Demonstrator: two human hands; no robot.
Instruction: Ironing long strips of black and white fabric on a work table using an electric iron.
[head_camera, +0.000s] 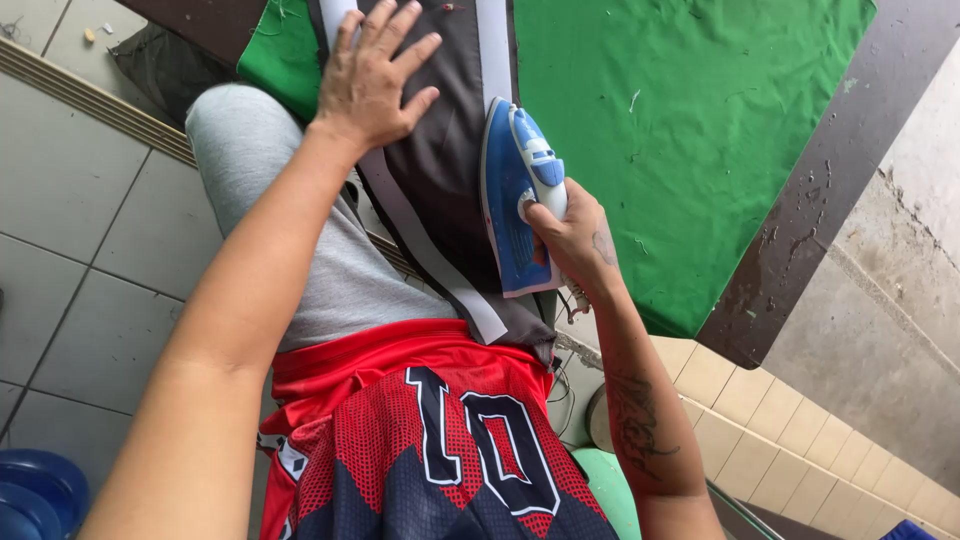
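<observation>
Head view, looking down: blue-and-white plastic steam iron (512, 200) sits soleplate-down on a dark grey fabric piece with pale grey strips (440, 150), which is spread over the green cloth-covered board (690, 130). Right hand (575, 235) grips the iron's white handle from the near end, fingers clenched around it, thumb on top by the dial. Iron lies just right of the left hand, not touching it. Left hand (372, 80) is flat on the dark fabric at its far-left part, fingers spread and released, palm pressing down, holding nothing. One pale strip runs diagonally under the left wrist toward the near edge; near end of the fabric hangs off the board over the person's grey-clad leg (300, 240).
</observation>
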